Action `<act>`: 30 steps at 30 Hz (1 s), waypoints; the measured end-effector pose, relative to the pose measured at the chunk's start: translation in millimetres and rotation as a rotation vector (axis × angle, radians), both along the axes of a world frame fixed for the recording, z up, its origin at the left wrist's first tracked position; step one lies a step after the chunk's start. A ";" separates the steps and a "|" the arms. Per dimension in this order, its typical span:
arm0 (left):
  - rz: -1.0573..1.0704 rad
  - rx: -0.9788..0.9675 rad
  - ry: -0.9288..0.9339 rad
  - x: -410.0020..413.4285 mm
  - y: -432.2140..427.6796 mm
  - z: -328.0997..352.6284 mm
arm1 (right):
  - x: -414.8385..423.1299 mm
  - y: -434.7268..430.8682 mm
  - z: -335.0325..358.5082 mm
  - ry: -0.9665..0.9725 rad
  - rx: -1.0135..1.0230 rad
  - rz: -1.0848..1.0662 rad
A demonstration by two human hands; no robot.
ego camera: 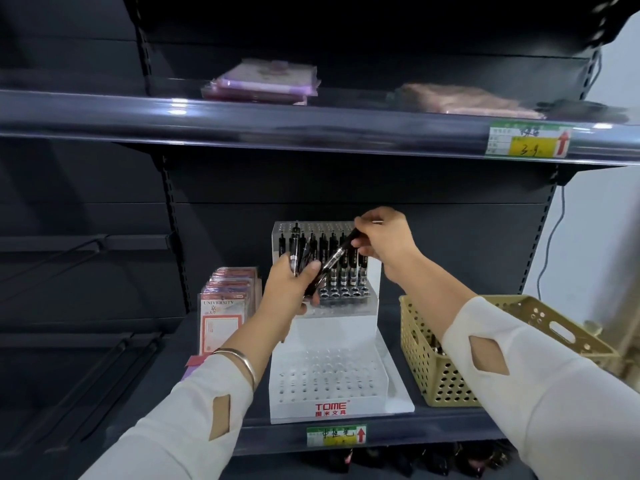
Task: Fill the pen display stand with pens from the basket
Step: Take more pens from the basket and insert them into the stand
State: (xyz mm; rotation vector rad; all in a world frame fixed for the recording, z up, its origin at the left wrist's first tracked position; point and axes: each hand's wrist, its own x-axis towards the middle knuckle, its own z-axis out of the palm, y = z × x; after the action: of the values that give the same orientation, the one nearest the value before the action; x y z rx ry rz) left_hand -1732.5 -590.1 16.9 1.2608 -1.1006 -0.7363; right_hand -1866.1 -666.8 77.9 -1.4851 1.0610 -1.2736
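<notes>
Pen [334, 259] held slanted at the stand [325, 407]

At frame centre the right hand [384, 244] pinches 1 pen by its top, lower end by the left hand [294, 287], whose fingers wrap a bundle [300, 252]. Upper tier is partly filled (lower tier: bare holes only). Better to stand the pen upright over a free hole, then lower it straight. The basket [436, 362] sits lower right.

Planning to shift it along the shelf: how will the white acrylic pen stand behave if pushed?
The white acrylic tiered pen stand looks rigid, so it probably slides in one piece. Pushed high it may tip, since black pens load only its upper tiers. Its wide base should help.
</notes>
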 end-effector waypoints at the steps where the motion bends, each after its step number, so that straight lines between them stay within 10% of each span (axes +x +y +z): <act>1: -0.033 0.004 0.008 -3.8 0.3 3.2 | -6.2 -1.4 0.9 -0.008 -0.006 -0.019; 18: -0.142 -0.139 0.300 -62.5 4.2 18.2 | -73.1 7.2 -23.1 -0.491 0.549 -0.058; 21: -0.089 -0.162 0.304 -70.6 2.4 23.5 | -74.4 15.5 -29.9 -0.318 0.621 0.093; 25: 0.017 -0.169 0.177 -70.0 -1.9 28.9 | -73.5 25.0 -33.0 0.405 0.345 0.160; 30: 0.072 -0.046 -0.012 -66.9 -3.1 21.3 | -64.9 31.5 -17.6 0.240 -0.007 0.193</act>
State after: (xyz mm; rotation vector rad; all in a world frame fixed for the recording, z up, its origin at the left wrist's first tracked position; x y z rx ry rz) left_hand -1799.4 -593.1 38.2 1.2606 -1.0705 -0.6459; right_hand -1931.0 -635.3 60.3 -1.7326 1.0361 -0.9832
